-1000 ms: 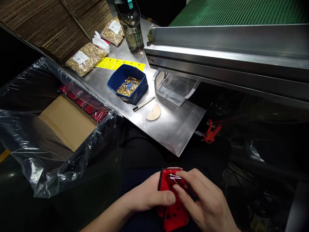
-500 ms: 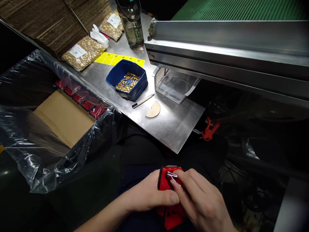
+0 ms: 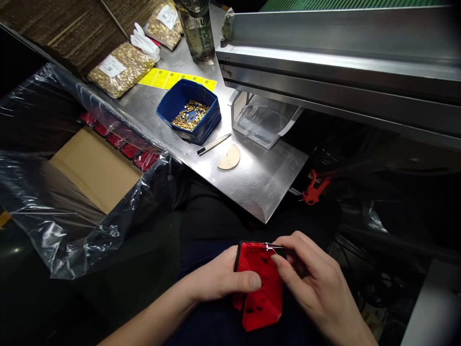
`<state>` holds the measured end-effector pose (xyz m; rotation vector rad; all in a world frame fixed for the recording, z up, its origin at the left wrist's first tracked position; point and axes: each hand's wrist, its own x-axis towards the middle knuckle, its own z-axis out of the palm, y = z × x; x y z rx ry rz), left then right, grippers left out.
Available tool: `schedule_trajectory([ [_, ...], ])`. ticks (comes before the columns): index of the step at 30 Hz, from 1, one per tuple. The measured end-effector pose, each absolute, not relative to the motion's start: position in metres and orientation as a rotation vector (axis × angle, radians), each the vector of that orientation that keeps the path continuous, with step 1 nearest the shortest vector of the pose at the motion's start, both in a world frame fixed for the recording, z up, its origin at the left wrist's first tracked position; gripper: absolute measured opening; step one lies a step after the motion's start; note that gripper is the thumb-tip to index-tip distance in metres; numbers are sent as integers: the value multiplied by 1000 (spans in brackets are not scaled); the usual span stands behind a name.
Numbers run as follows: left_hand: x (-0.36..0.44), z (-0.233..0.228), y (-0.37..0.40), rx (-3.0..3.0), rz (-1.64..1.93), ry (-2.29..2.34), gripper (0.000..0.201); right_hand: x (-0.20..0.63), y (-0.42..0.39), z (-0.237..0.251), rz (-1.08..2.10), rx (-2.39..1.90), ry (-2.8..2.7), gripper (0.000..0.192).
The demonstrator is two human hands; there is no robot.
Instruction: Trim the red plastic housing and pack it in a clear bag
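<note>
Left hand: the left hand (image 3: 219,281) grips the red plastic part (image 3: 260,283) from its left side, thumb laid across the red face, fingers wrapped behind and out of sight.
Right hand: the right hand (image 3: 313,283) closes narrowly on the part's upper right corner, forefinger and thumb pinching there; a small bright metal piece (image 3: 269,246) shows at the fingertips, too small to tell more.
Red part: held between both hands over the dark lap, tilted, its lower point hanging free below the hands.
Part edges: top edge dark-rimmed and clear of anything; left edge covered by the left palm; right edge under the right fingers.
Table edge: the steel table (image 3: 252,178) ends in a sharp corner just beyond the hands, apart from the part.
Room beyond hands: open dark gap between the part's top edge and the table corner.
Room left of hands: clear plastic sheeting (image 3: 72,226) over a cardboard box (image 3: 93,170), well apart.
Room right of hands: dark clutter, with a red clamp (image 3: 314,188) past the table edge.
Farther on table: blue bin (image 3: 189,117) of brass bits, a pen (image 3: 213,144), a half-round disc (image 3: 229,158).
</note>
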<state>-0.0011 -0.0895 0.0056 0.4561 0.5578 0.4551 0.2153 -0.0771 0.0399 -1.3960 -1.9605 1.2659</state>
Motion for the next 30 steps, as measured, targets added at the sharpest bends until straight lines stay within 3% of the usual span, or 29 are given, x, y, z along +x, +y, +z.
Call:
schedule_trajectory([
  [8,0,0,-89,420,478,545,56,201,-90,23,992,-1192,-2163,25],
  [22,0,0,-88,392,464,516,59,204,-89,18,692,-1005,-2310,40],
  [30,-2,-4,-91,366,456,512,73,204,-88,24,794,-1205,-2092,24],
])
